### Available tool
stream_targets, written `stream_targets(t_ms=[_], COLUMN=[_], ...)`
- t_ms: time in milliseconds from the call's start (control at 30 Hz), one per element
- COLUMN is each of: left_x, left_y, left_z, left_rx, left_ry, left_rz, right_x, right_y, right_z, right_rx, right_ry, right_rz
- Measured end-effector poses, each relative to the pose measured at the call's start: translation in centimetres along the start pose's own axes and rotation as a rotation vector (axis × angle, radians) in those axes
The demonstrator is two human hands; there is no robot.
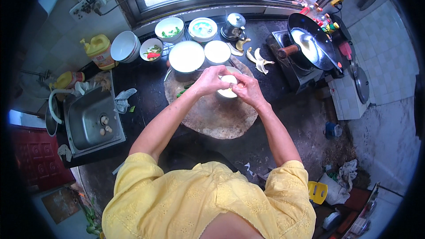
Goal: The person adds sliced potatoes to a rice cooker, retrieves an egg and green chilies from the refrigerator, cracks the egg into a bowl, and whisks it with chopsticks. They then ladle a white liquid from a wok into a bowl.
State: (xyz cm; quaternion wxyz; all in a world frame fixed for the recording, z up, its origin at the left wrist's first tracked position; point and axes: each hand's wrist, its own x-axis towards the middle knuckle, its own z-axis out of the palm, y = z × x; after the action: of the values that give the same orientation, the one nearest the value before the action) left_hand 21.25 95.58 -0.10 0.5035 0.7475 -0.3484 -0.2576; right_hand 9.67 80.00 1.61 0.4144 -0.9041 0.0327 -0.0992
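Observation:
Over a small white bowl [227, 95] my left hand [210, 80] and my right hand [248, 90] meet, fingertips pinched together. Between them is what looks like a cracked eggshell [229, 79], its pale inside showing. Some yellow shows inside the bowl, mostly hidden by my fingers. The bowl stands on a round wooden chopping board [217, 119]. Green pepper pieces [183, 91] lie on the board beside my left forearm. Just beyond my hands are a large white bowl [186, 56] and a smaller white bowl [217, 52].
A wok [312, 44] with a ladle sits on the gas stove [292, 69] at right. Banana peels [259, 60] lie near a metal pot [235, 26]. At left, the steel sink [89, 119] holds several eggshells [104, 126]. Bowls of chopped greens [169, 30] and peppers [151, 49] stand behind.

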Motion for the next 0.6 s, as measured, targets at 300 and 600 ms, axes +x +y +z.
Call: stream_targets(t_ms=[300,600], left_x=[0.5,0.1], left_y=[0.2,1.2], left_z=[-0.8,-2.0], left_rx=[0.013,0.206], left_ry=[-0.031,-0.107], left_rz=[0.073,0.188], right_x=[0.0,0.2], right_y=[0.7,0.9], right_z=[0.4,-1.3], right_rx=[0.016,-0.101], right_ry=[0.072,-0.100], right_rz=[-0.076,-0.149])
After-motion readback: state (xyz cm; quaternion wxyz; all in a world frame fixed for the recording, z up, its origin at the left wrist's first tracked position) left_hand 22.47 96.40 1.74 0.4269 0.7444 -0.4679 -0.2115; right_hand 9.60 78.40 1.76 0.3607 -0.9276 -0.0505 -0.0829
